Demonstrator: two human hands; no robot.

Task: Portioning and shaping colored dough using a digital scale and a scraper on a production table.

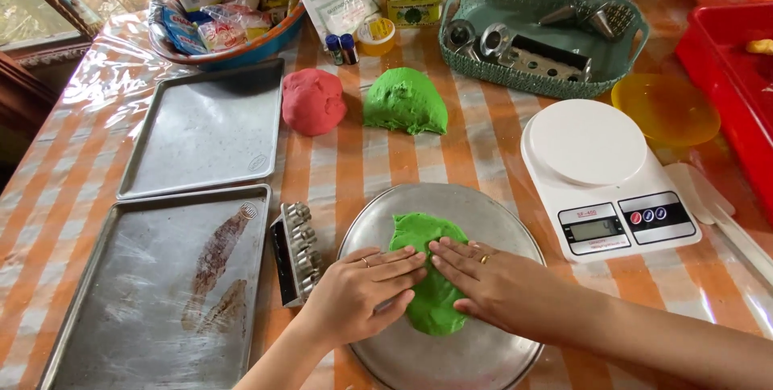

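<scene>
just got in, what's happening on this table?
A person is pressing a flat piece of green dough on a round metal plate with both palms down: left hand and right hand meet fingertip to fingertip. Farther back lie a red dough ball and a green dough lump. Two metal baking trays sit to the left, a white kitchen scale to the right.

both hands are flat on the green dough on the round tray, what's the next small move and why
Probably press down and outward with both palms. The left hand and right hand lie flat, fingertips meeting, on the green dough, which looks uneven and covers only part of the round tray. There is bare metal all around it, so it has room to spread.
</scene>
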